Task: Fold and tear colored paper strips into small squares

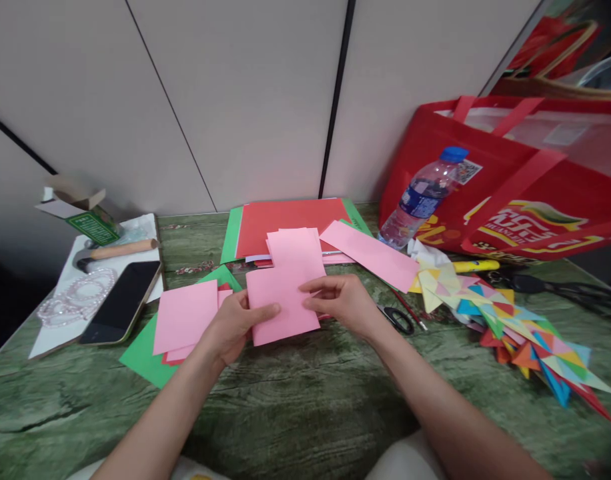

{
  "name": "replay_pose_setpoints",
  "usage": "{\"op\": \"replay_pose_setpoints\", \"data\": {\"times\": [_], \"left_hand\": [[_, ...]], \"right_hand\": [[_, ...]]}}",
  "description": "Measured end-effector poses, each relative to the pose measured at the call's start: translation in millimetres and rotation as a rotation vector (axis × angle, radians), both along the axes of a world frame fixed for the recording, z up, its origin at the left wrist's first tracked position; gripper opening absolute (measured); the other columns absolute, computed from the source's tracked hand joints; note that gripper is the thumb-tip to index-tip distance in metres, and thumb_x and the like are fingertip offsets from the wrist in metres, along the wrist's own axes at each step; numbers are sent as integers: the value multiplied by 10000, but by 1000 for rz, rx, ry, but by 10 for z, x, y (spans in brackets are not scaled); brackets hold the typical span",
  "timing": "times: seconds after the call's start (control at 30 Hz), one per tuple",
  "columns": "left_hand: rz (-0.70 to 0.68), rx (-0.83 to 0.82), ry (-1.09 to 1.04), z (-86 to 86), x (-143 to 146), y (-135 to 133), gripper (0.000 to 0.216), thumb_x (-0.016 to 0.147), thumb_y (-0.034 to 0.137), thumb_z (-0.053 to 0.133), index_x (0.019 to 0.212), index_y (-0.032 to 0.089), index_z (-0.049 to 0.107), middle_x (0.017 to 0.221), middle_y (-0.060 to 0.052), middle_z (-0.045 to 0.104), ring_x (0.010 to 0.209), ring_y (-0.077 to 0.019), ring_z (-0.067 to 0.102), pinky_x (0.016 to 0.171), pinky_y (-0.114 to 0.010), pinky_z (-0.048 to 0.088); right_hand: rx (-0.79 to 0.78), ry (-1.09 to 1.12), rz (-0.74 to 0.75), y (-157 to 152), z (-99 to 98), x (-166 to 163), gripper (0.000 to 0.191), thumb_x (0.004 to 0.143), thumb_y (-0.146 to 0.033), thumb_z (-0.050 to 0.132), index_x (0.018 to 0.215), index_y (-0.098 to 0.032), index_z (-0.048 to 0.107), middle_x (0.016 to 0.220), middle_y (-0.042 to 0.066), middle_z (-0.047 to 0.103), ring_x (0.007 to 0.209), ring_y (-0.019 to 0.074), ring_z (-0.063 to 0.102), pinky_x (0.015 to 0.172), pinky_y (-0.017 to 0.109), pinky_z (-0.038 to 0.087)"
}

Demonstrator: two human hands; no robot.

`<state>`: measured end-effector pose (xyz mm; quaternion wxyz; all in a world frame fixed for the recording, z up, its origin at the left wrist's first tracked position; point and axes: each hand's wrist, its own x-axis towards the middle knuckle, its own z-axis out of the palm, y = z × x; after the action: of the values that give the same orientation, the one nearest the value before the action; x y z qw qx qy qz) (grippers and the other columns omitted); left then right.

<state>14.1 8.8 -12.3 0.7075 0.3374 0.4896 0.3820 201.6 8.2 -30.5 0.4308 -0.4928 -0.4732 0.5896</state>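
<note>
Hands, left (233, 327) and right (343, 301), each grip pinched on pink rectangular paper sheet (281, 300), frame centre; uneven pull risks crooked crease or tear.

You have two hands (290, 310) in view and one red bag (510, 193). You can count one water bottle (423, 197), one phone (121, 301) and two pairs of scissors (399, 320).

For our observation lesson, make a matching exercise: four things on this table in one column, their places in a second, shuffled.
Things:
1. pink sheet
2. phone
3. water bottle
4. small scissors

Places:
A. leaning on the red bag
B. held by left hand and right hand
C. on the table, just right of the right hand
D. far left, beside a bead bracelet

Pairs: 1-B, 2-D, 3-A, 4-C
</note>
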Motion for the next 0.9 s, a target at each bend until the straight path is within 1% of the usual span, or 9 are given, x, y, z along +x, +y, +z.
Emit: {"op": "replay_pose_setpoints", "data": {"times": [0.1, 0.27, 0.37, 0.47, 0.53, 0.67, 0.8, 0.9], "left_hand": [[-26, -10, 4, -7, -7, -6, 455, 535, 148, 779, 967, 103, 643, 1023, -151, 670, 849, -245, 656, 734, -325, 537], [-6, -20, 17, -10, -5, 2, 444, 508, 140, 790, 929, 95, 658, 964, -157, 688, 797, -256, 666, 705, -342, 544], [9, -8, 28, -18, -8, 9, 438, 502, 139, 791, 918, 97, 661, 953, -155, 692, 789, -256, 668, 706, -344, 545], [14, 8, 43, -23, -18, 11, 428, 520, 140, 782, 925, 98, 654, 956, -151, 692, 813, -258, 664, 717, -346, 543], [19, 15, 54, -23, -24, 10, 428, 525, 144, 779, 931, 97, 650, 958, -151, 692, 820, -263, 662, 717, -349, 543], [20, 20, 56, -19, -26, 12, 436, 508, 159, 787, 919, 94, 658, 938, -153, 697, 804, -270, 665, 702, -354, 546], [16, 16, 59, -16, -24, 19, 426, 502, 162, 790, 904, 98, 666, 892, -150, 707, 788, -267, 668, 691, -352, 547], [8, 21, 57, -13, -26, 23, 424, 503, 160, 789, 906, 105, 668, 876, -142, 711, 784, -265, 668, 690, -351, 546]], "right_hand": [[-13, 15, 0, 10, -10, -2, 272, 542, -212, 741, 799, -145, 684, 628, -4, 640, 551, 94, 567, 513, 242, 517], [-4, 42, 12, 5, -15, -12, 315, 535, -252, 751, 823, -144, 678, 600, -15, 631, 541, 105, 574, 527, 273, 528], [13, 16, 58, -5, -4, 12, 342, 558, -229, 740, 882, -149, 668, 584, -22, 619, 521, 97, 564, 515, 258, 512], [28, -19, 137, -9, 2, 49, 410, 577, -173, 724, 979, -164, 641, 566, -32, 601, 515, 90, 553, 501, 231, 477], [50, -38, 168, -6, -3, 66, 436, 575, -154, 721, 1001, -175, 632, 601, -27, 607, 541, 94, 557, 515, 231, 472], [98, -87, 162, 5, -18, 68, 434, 568, -164, 723, 993, -179, 635, 736, 12, 643, 588, 107, 570, 545, 254, 490], [111, -91, 167, 7, -17, 58, 448, 564, -177, 728, 1002, -177, 631, 772, 24, 651, 595, 108, 568, 549, 257, 496], [117, -81, 162, 7, -14, 58, 445, 555, -189, 735, 989, -177, 636, 839, 34, 655, 595, 102, 566, 547, 255, 497]]}}
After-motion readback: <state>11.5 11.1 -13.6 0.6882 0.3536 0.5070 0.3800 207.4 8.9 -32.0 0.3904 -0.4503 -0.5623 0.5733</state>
